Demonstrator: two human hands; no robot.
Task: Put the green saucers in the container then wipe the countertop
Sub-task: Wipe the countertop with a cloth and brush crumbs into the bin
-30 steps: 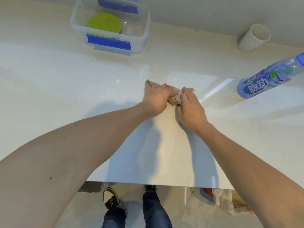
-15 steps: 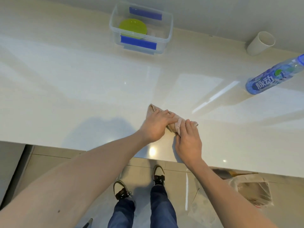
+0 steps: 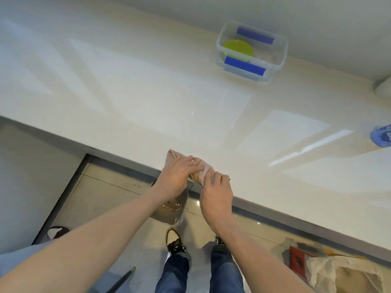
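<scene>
A green saucer (image 3: pixel 238 48) lies inside a clear plastic container (image 3: pixel 277 61) with blue clips at the back of the cream countertop (image 3: pixel 148 98). A folded beige cloth (image 3: pixel 202 171) rests on the countertop's front edge. My left hand (image 3: pixel 176 176) presses on the cloth's left part. On its right part my right hand (image 3: pixel 215 192) grips it. Both hands sit side by side, half over the edge.
A blue drink bottle (image 3: pixel 382 136) lies at the right border. A white cup (image 3: pixel 384 89) shows partly at the far right by the wall. Below the counter are tiled floor, my shoes, a dustpan (image 3: pixel 171 210) and bags (image 3: pixel 338 273).
Both hands have dragged the cloth from the middle of the countertop back to its front edge. The view has shifted, so the container now appears to the right.
</scene>
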